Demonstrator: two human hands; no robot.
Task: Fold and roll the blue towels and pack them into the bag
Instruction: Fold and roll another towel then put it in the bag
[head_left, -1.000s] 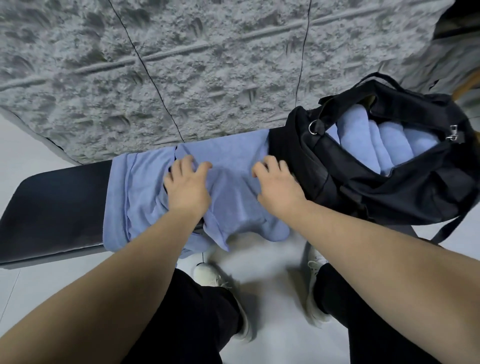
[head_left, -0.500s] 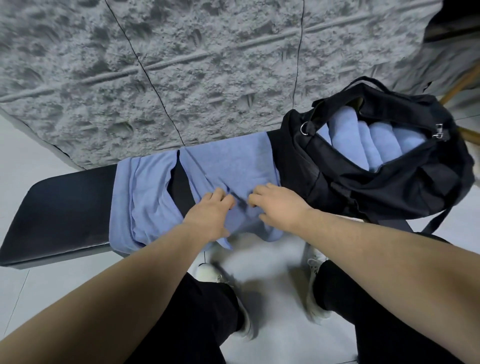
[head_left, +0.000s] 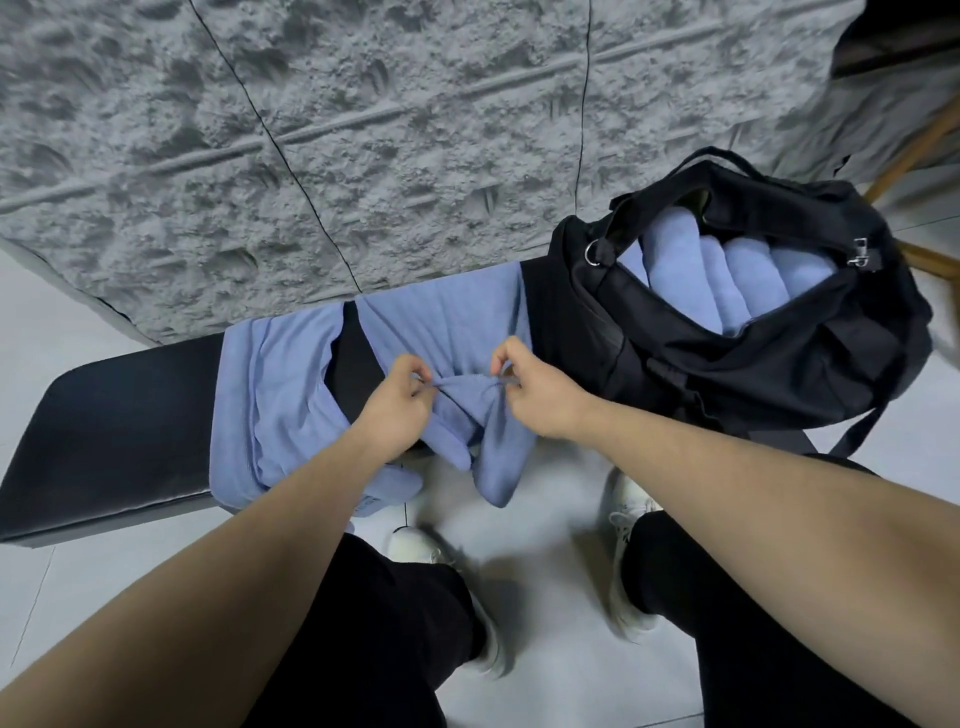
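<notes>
Head view: I see both hands now off the flat press, left hand (head_left: 397, 402) and right hand (head_left: 537, 395) each pinching the blue towel (head_left: 447, 332), bunching it at the bench's (head_left: 119, 415) near edge.

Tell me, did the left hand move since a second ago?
Yes. The left hand came toward the bench's near edge and rightward, and now pinches the towel with the right hand.

Rough grey textured wall (head_left: 363, 130) behind a dark padded bench (head_left: 114, 415); pale tiled floor (head_left: 545, 649) below
</notes>
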